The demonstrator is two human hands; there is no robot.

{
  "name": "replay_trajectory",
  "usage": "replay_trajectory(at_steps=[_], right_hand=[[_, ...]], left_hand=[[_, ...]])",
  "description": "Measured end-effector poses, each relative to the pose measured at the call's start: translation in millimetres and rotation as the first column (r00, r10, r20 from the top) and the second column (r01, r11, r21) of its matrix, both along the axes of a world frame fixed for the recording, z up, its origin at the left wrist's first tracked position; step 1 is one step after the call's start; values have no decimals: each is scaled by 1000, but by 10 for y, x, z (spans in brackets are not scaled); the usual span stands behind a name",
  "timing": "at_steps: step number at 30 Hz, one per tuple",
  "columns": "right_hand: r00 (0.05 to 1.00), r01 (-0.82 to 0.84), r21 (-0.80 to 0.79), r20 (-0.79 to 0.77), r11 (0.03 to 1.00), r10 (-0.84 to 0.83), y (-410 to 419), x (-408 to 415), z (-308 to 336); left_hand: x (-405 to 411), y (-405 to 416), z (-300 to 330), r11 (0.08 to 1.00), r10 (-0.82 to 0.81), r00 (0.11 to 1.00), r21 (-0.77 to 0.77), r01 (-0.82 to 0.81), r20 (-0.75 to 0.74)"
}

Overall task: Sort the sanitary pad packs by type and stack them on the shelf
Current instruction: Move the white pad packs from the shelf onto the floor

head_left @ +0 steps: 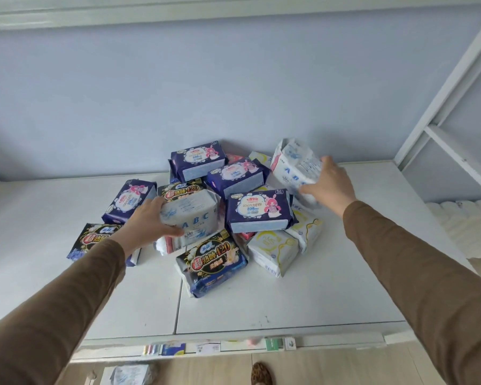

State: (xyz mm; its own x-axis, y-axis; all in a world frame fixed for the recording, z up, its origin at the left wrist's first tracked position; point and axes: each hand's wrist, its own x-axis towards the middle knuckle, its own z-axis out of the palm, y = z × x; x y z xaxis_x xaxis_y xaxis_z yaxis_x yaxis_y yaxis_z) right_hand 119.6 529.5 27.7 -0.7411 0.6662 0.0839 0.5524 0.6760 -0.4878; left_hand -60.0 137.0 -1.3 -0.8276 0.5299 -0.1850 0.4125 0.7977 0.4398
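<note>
A mixed heap of sanitary pad packs lies on the white shelf (261,298). My left hand (147,223) grips a white ABC pack (195,215) in the heap's middle. At the heap's back right, my right hand (328,184) holds another white ABC pack (292,168), lifted and tilted. Dark blue packs with a pink rabbit (257,209) (197,159) (128,200) sit at the back and left. Black "420" packs (211,262) (95,240) lie in front. White-and-yellow packs (275,248) rest at the front right.
A pale blue wall backs the shelf. A white metal frame (450,107) rises on the right, with a fluffy white item (464,223) beside it. Price labels (206,348) line the shelf's front edge. One more pack (131,375) and a patterned shoe (261,375) show below.
</note>
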Motion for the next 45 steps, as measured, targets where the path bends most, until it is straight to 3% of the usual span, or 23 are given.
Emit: replay_trajectory(at_steps=[6,10,15,21,27,36,45], right_hand=[[992,-54,295,-90,954,84,-648,331,456],[982,-20,402,-163,915,93,-1207,688,599],[974,-54,246,-203,968,106,-1934,1115,598],[977,-120,177,-152,977,147,-2691,1467,423],[966,-206,162,-125,965,227,-3451,1834,212],[945,-322,31,-40,946,323,-4635,2428,-326],[924,-364,-107,83,925,373,-5952,2449,-1007]], left_hand=[[156,-420,128,995,38,968,99,-14,-248],[381,-780,267,984,37,946,179,22,-321],[760,-1227,379,977,11,925,200,70,-380],[1152,-1822,410,966,-8,929,237,103,-371],[1680,-2710,302,980,55,921,195,24,-386],[2397,-4024,-187,991,34,964,134,1,-262],[2326,-5227,-993,998,-12,997,53,16,-79]])
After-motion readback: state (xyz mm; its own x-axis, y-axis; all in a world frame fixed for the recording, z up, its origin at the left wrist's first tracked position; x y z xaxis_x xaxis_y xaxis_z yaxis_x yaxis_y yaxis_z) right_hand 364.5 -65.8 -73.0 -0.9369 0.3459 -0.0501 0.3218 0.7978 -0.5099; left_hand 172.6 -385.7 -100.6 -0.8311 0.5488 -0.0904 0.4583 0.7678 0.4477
